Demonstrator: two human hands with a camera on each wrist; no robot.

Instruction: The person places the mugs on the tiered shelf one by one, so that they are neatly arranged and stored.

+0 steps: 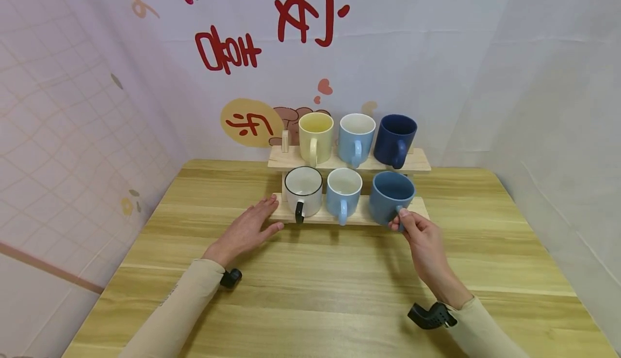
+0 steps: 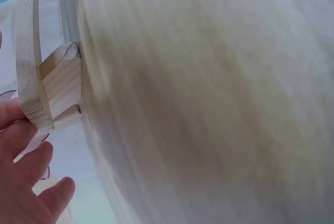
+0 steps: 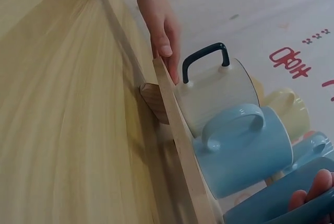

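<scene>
My right hand [image 1: 423, 239] pinches the handle of a medium-blue mug [image 1: 392, 193] at the right end of the lower shelf; its fingertips also show in the right wrist view. With straight fingers, my left hand [image 1: 249, 228] touches the left end of the wooden two-tier rack [image 1: 275, 213]. In the left wrist view its fingers [image 2: 18, 135] lie at the board's corner. Beside the blue mug on the lower tier stand a light-blue mug [image 1: 343, 193] and a white mug [image 1: 304, 191] with a black rim and handle.
On the upper tier stand a yellow mug [image 1: 315, 139], a light-blue mug with white inside [image 1: 356, 139] and a dark navy mug [image 1: 395, 141]. A printed wall cloth [image 1: 427, 50] hangs behind the wooden table [image 1: 301, 304].
</scene>
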